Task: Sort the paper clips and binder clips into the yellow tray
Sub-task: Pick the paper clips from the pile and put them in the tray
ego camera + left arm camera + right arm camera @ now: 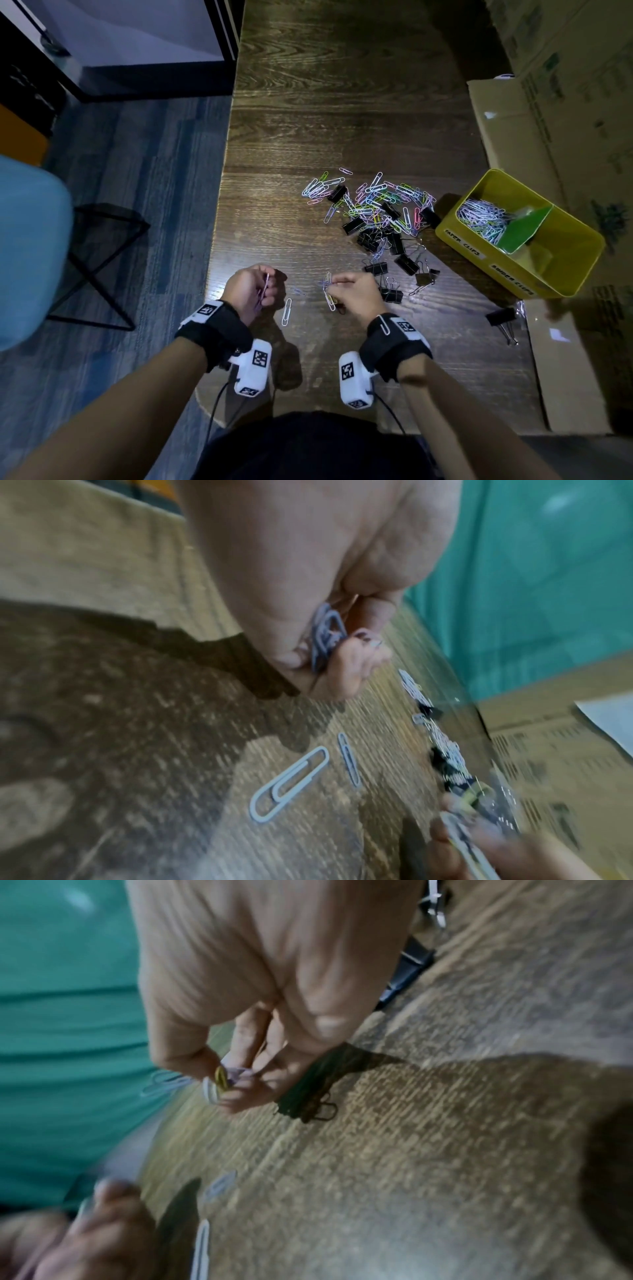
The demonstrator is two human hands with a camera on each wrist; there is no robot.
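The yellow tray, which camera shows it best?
The head view: the whole yellow tray sits at the table's right edge, paper clips in one compartment beside a green divider. The left wrist and right wrist views don't show it clearly.

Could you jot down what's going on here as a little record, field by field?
left hand: grips a few paper clips
right hand: pinches a small bunch of paper clips
loose pile: mixed paper clips and black binder clips on the wooden table
yellow tray: paper clips in one side, other side looks unfilled
divider: green card, tilted
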